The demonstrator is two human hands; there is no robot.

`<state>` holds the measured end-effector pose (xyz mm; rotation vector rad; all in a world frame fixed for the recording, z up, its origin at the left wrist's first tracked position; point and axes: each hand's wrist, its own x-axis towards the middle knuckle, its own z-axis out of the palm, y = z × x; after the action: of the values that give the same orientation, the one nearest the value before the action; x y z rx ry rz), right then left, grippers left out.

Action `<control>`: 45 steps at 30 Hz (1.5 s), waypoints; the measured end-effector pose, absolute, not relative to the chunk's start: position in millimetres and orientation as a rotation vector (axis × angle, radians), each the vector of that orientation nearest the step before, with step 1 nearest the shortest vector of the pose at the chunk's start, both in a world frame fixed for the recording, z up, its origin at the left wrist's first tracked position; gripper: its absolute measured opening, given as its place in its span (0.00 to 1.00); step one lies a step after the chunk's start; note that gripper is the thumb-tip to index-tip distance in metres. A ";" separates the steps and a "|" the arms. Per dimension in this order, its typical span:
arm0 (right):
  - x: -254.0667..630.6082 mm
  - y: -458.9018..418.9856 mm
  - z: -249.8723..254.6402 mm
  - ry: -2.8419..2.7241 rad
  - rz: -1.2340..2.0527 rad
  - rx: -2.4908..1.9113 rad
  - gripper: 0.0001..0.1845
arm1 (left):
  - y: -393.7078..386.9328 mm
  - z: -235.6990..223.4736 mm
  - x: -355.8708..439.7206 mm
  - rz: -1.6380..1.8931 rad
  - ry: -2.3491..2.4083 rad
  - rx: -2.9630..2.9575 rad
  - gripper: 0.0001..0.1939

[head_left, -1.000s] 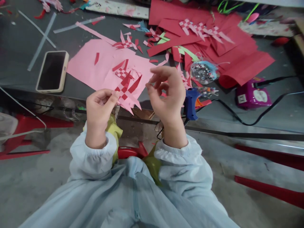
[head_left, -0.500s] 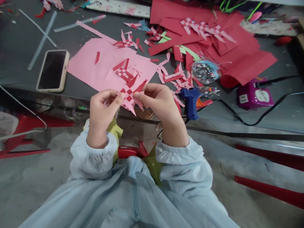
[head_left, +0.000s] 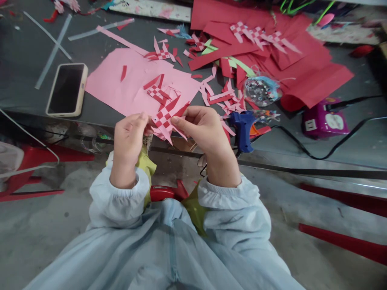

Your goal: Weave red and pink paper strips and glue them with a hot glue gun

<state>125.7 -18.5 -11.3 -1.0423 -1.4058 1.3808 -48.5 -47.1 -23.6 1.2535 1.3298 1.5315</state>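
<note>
A woven red-and-pink paper fish [head_left: 164, 118] with pointed strip fins and a small eye at its left end is held over the table's front edge. My right hand [head_left: 205, 127] pinches its right side between thumb and fingers. My left hand [head_left: 130, 131] is at the fish's left end, thumb raised off the paper and fingers loosely curled; whether its fingertips touch the fish from behind is hidden. Just beyond lies another woven fish [head_left: 156, 92] on a pink paper sheet [head_left: 113, 76].
A phone [head_left: 66, 89] lies left, near glue sticks [head_left: 54, 50]. To the right are a blue glue gun [head_left: 243, 131] with a black cord, a bag of eyes [head_left: 262, 90], and a purple box [head_left: 325, 121]. Red paper sheets [head_left: 326, 76] and paper scraps [head_left: 223, 96] cover the back.
My left thumb has come off the fish's left end and drawn back, uncovering the eye. My right hand keeps its pinch, nearly in the same place.
</note>
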 end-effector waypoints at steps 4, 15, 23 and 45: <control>124.9 -18.3 -11.3 -1.393 1.384 -1.040 0.30 | -46.3 -24.0 -48.2 1.547 1.366 1.348 0.08; 121.1 -21.1 -9.7 -1.415 1.422 -1.055 0.31 | -50.9 -17.4 -44.4 1.513 1.392 1.398 0.05; 121.5 -19.7 -9.1 -1.423 1.409 -1.052 0.29 | -49.2 -16.7 -44.7 1.519 1.374 1.429 0.05; 121.9 -19.4 -7.8 -1.419 1.393 -1.041 0.25 | -49.8 -17.3 -47.9 1.578 1.446 1.451 0.04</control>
<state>121.9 -19.4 -7.8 -1.0408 -1.4187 1.3928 -47.9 -49.8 -17.3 1.4511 1.4461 1.5777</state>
